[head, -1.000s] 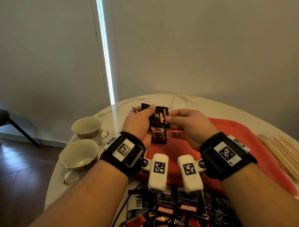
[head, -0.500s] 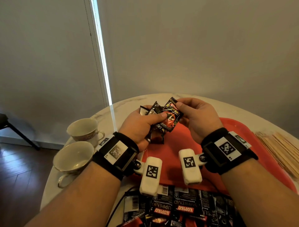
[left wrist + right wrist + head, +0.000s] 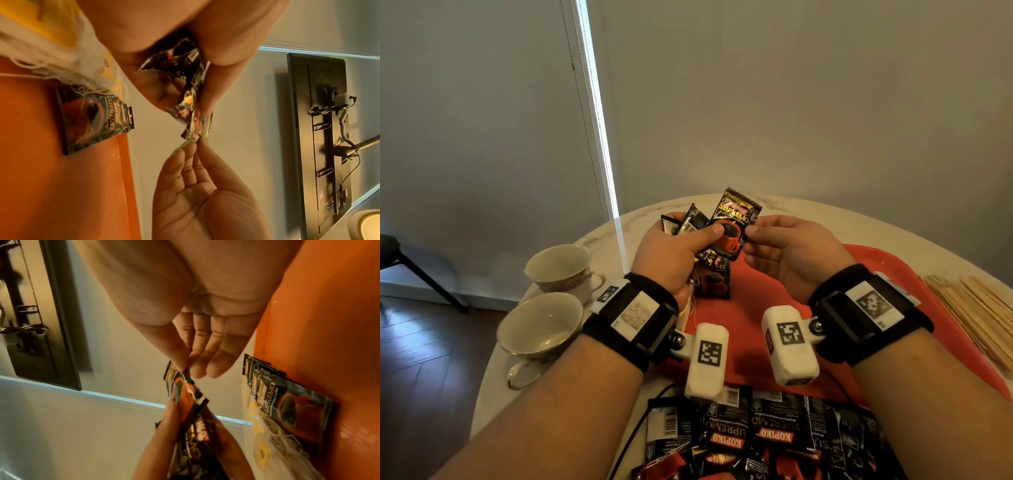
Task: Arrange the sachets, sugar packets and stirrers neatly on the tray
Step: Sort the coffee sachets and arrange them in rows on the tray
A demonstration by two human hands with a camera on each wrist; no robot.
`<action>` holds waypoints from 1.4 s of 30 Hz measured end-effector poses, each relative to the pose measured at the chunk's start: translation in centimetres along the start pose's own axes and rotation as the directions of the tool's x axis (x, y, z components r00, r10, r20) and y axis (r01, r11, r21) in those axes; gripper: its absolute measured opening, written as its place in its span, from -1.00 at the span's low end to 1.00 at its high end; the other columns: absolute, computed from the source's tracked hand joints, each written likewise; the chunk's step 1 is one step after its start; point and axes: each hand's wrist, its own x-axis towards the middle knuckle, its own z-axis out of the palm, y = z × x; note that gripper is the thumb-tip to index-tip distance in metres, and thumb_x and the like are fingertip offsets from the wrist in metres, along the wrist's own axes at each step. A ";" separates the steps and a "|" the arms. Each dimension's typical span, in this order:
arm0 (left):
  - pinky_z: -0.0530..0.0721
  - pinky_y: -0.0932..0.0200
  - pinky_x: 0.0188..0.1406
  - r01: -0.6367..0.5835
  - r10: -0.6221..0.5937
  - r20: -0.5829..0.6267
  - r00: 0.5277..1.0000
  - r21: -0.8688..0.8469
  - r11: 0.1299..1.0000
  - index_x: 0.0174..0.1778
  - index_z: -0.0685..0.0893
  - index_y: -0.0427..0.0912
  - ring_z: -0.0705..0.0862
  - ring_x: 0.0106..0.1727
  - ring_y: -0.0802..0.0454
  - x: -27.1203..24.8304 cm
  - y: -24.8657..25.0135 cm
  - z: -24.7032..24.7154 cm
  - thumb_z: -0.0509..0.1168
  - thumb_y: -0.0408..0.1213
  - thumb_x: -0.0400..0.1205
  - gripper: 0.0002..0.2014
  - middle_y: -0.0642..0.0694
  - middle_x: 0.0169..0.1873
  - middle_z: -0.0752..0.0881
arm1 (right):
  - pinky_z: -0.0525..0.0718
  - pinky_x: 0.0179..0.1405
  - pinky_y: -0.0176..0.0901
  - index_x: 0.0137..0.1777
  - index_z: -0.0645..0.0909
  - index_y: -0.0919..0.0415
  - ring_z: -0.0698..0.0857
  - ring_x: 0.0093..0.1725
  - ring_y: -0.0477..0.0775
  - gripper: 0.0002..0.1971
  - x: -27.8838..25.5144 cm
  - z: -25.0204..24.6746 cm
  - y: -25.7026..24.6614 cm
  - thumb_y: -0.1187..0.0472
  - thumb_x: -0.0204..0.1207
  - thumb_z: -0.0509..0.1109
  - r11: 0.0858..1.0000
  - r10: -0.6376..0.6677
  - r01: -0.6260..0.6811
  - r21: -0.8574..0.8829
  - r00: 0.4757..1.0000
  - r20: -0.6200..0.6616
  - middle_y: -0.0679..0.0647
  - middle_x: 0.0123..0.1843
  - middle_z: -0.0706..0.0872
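My left hand (image 3: 698, 229) grips a fanned bunch of black coffee sachets (image 3: 690, 221) above the far left corner of the red tray (image 3: 750, 308). The front sachet (image 3: 736, 219), marked SUPREMO with a red cup, sticks up out of the bunch. My right hand (image 3: 750, 233) pinches its right edge between thumb and forefinger; the other fingers (image 3: 216, 363) lie straight. Under my hands a small stack of sachets (image 3: 714, 281) lies on the tray, also seen as a stack (image 3: 90, 120) in the left wrist view. Wooden stirrers (image 3: 976, 308) lie right of the tray.
Two empty teacups (image 3: 541, 325) stand on the round marble table (image 3: 599, 240) left of the tray. A loose heap of sachets (image 3: 756, 442) covers the table's near edge below my wrists. A grey wall and a blind are close behind the table.
The front sachet has turned more upright and stands higher out of the bunch. My right hand has slid from its top corner down to its right edge.
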 end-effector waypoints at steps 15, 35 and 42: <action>0.88 -0.16 -0.03 -0.171 0.175 -0.212 0.961 0.038 0.985 -0.04 0.68 -0.07 0.86 -0.19 -0.04 1.0 0.5 -0.8 0.57 -0.37 0.59 -0.79 -0.10 -0.17 0.84 | 0.79 -0.33 -0.11 -0.15 0.72 0.38 0.75 -0.38 0.06 -0.93 1.5 -0.1 3.1 0.51 0.51 0.50 0.867 0.319 -0.346 -0.360 0.938 -0.134 0.18 -0.35 0.78; 0.85 -0.36 0.03 -0.002 -0.001 -0.047 0.999 -0.073 0.997 0.01 0.68 -0.14 0.88 -0.02 -0.30 0.2 0.4 -0.3 0.56 -0.43 0.59 -0.79 -0.31 -0.03 0.85 | 0.71 -0.33 -0.18 0.06 0.72 0.24 0.68 -0.37 -0.01 -0.71 -0.2 0.8 1.3 0.04 0.49 0.58 0.954 0.236 -0.225 -0.200 0.971 0.032 0.06 -0.31 0.69; 0.84 -0.11 -0.10 0.106 -0.102 0.112 0.988 -0.030 0.994 0.09 0.71 -0.22 0.86 -0.05 -0.23 -0.8 0.5 0.3 0.52 -0.29 0.64 -0.82 -0.33 0.04 0.87 | 0.70 -0.28 -0.15 -0.11 0.62 0.18 0.72 -0.35 -0.04 -0.88 -1.7 0.7 0.8 0.35 0.52 0.52 0.990 -0.001 0.022 -0.143 0.989 0.145 0.05 -0.30 0.78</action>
